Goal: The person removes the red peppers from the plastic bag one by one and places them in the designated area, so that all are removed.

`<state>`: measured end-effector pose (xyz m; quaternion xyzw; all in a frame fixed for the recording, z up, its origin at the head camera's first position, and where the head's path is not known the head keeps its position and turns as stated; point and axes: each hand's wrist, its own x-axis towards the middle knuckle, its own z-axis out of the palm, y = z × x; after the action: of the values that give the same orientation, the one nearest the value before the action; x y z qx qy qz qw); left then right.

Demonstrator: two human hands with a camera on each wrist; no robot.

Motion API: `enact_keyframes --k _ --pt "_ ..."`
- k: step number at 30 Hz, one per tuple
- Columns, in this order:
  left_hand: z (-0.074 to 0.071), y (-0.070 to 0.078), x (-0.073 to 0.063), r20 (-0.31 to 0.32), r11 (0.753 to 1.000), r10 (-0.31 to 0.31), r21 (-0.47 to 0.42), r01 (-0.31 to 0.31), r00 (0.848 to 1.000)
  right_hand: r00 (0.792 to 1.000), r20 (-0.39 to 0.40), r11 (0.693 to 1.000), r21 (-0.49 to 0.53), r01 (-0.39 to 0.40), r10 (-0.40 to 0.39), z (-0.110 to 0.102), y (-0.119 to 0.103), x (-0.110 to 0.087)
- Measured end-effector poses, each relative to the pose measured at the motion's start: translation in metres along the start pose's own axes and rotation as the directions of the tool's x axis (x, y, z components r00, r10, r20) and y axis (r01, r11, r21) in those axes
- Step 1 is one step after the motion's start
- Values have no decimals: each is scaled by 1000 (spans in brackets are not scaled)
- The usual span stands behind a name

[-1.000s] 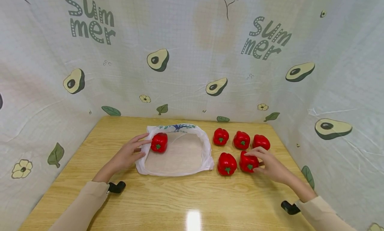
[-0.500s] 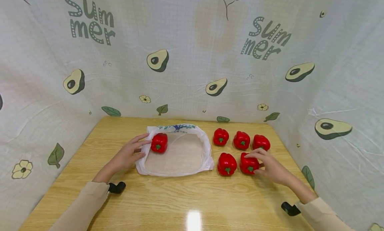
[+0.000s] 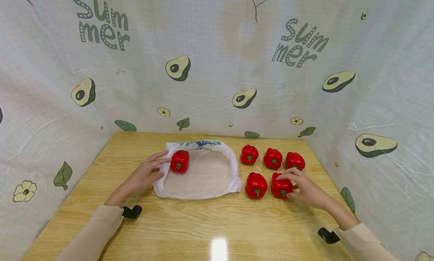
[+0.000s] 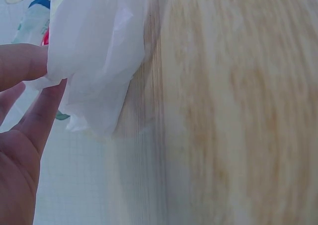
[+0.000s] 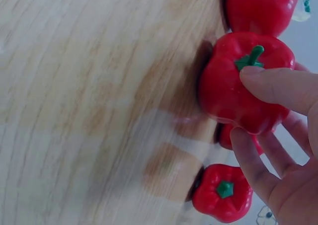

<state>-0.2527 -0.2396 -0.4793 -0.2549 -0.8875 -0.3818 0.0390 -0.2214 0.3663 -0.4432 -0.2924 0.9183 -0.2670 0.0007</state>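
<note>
My left hand (image 3: 145, 174) is at the left side of a white plastic bag (image 3: 234, 174), its thumb and fingers pinching the bag's rim, as the left wrist view shows. The bag lies with its mouth spread wide, and one red bell pepper (image 3: 180, 162) with a green stem sits inside at the left. On the right, my right hand (image 3: 306, 189) grips another red bell pepper (image 5: 243, 91). Its thumb lies on the pepper beside the stem, with fingers around the side and underneath. Part of that pepper is hidden behind the thumb.
Several more red bell peppers stand close by: one front pepper (image 3: 256, 185) just left of the gripped one, and a back row including a middle pepper (image 3: 272, 158) and a right pepper (image 3: 295, 161). A patterned curtain (image 3: 217, 114) borders the wooden table (image 3: 190, 227).
My right hand has shifted slightly toward the table's near edge, and the pepper in its grasp has tipped a little, its stem now lower. The left hand and the bag stay as they were.
</note>
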Motion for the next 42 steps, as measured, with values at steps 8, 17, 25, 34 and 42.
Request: enact_keyframes --k 8,17,25,34,42 --pt "0 -1 0 4 1000 -4 -3 4 1000 999 -20 997 -71 41 -42 -10 -11 2" --pt "-1 -1 -1 6 999 -23 -22 23 1000 986 -114 976 -194 102 -126 -20 -44 25" --pt "-1 -3 -2 4 1000 -7 -13 7 1000 979 -88 979 -104 175 -184 -8 -83 67" --pt "-1 -5 -3 -4 1000 11 -16 -11 1000 979 -27 979 25 204 -203 23 -121 126" --pt "-2 -4 -3 0 999 13 -48 -13 1000 971 19 971 29 239 -240 57 -150 175"
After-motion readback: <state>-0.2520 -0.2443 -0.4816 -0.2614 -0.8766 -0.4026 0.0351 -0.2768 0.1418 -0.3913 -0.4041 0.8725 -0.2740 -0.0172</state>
